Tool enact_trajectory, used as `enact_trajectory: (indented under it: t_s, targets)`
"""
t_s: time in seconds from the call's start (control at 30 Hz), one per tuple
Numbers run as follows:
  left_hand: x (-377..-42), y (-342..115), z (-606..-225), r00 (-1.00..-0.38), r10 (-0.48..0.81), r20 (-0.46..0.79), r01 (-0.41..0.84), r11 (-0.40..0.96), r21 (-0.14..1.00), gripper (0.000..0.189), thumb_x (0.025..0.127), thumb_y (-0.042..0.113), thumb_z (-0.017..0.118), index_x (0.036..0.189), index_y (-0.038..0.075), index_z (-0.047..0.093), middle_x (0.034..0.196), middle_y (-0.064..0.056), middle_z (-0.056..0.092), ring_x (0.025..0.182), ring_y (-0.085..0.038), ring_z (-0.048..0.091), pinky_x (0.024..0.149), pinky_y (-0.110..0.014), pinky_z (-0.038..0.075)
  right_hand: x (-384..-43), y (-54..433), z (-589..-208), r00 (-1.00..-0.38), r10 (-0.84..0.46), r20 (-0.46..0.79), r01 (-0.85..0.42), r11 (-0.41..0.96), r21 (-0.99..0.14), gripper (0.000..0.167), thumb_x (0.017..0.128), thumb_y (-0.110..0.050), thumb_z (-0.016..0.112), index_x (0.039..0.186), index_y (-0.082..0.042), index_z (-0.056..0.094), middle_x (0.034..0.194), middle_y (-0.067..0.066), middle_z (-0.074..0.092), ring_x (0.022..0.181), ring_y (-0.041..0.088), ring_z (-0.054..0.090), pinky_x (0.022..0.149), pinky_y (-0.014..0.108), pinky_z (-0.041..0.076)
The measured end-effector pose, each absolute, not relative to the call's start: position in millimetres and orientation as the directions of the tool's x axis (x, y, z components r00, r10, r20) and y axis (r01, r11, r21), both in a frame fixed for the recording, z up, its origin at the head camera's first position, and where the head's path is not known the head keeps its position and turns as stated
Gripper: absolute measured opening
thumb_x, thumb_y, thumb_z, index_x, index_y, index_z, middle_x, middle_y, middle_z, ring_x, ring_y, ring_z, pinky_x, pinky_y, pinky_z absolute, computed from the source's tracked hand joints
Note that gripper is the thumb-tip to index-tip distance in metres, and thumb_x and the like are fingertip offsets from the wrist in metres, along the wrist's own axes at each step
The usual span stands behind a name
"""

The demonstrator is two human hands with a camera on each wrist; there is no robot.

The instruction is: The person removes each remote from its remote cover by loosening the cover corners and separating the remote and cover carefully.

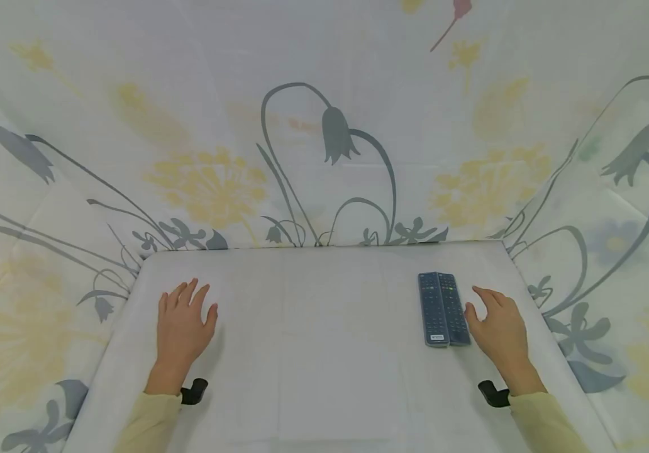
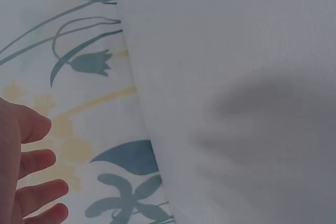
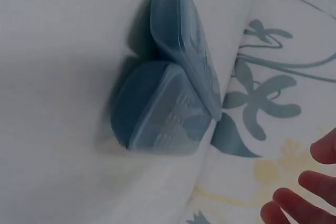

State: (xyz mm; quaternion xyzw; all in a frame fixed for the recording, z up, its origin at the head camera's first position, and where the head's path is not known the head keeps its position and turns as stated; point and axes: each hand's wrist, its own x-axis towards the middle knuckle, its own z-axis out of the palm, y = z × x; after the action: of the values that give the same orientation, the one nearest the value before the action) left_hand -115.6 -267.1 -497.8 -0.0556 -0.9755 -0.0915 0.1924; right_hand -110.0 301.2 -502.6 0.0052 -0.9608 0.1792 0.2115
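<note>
Two dark remote controls lie side by side on the right part of the white table: a left remote control [image 1: 433,308] with a pale label at its near end, and a right remote control [image 1: 453,309]. From the right wrist view, their near ends [image 3: 137,106] meet at an angle. Just right of the pair is my right hand [image 1: 497,327], its fingers relaxed and holding nothing; whether it touches the right remote cannot be told. Over at the left side of the table, my left hand [image 1: 183,327] is spread, casts a shadow below, and holds nothing.
The table [image 1: 324,352] has a white cover. Flower-printed cloth [image 1: 324,189] stands behind it and along both sides. Each wrist carries a small black mount, the left mount [image 1: 194,391] and the right mount [image 1: 493,394].
</note>
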Motion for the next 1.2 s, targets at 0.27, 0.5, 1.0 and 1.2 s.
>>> enact_trajectory:
  t_s: [0.27, 0.5, 1.0, 1.2]
  targets:
    - [-114.9, -249.6, -511.1, -0.925, 0.027, 0.380, 0.147, 0.945, 0.291, 0.041, 0.092, 0.018, 0.066, 0.127, -0.002, 0.061, 0.136, -0.027, 0.054, 0.127, -0.046, 0.043, 0.108, -0.067, 0.021, -111.4, 278.2, -525.6, -0.955, 0.088, 0.284, -0.058, 0.881, -0.469, 0.041, 0.090, -0.011, 0.067, 0.123, 0.012, 0.059, 0.120, 0.033, 0.057, 0.108, 0.049, 0.055, 0.085, 0.060, 0.047]
    - [-114.6, -226.3, -522.9, -0.958, -0.067, 0.279, 0.082, 0.869, 0.489, 0.038, 0.094, 0.017, 0.065, 0.127, -0.001, 0.060, 0.131, -0.025, 0.058, 0.123, -0.046, 0.047, 0.110, -0.066, 0.019, -116.6, 261.3, -541.3, -0.960, 0.138, 0.244, -0.015, 0.843, -0.538, 0.052, 0.088, -0.014, 0.073, 0.128, 0.014, 0.055, 0.124, 0.036, 0.052, 0.115, 0.052, 0.047, 0.093, 0.062, 0.041]
    - [-111.0, -185.1, -541.1, -0.974, -0.112, 0.198, 0.038, 0.778, 0.627, 0.036, 0.095, 0.016, 0.065, 0.127, 0.000, 0.062, 0.127, -0.021, 0.062, 0.121, -0.043, 0.051, 0.112, -0.062, 0.019, -121.0, 240.6, -563.0, -0.966, 0.247, 0.081, 0.159, 0.809, -0.565, 0.078, 0.083, -0.026, 0.078, 0.139, 0.015, 0.043, 0.132, 0.033, 0.040, 0.114, 0.048, 0.036, 0.084, 0.059, 0.042]
    - [-108.4, -175.2, -548.4, -0.976, -0.103, 0.191, 0.045, 0.763, 0.645, 0.034, 0.093, 0.014, 0.066, 0.124, 0.001, 0.064, 0.123, -0.019, 0.065, 0.119, -0.043, 0.053, 0.112, -0.063, 0.019, -119.0, 237.6, -570.7, -0.969, 0.228, 0.094, 0.147, 0.841, -0.520, 0.077, 0.082, -0.024, 0.080, 0.138, 0.016, 0.044, 0.134, 0.032, 0.038, 0.114, 0.047, 0.033, 0.085, 0.056, 0.042]
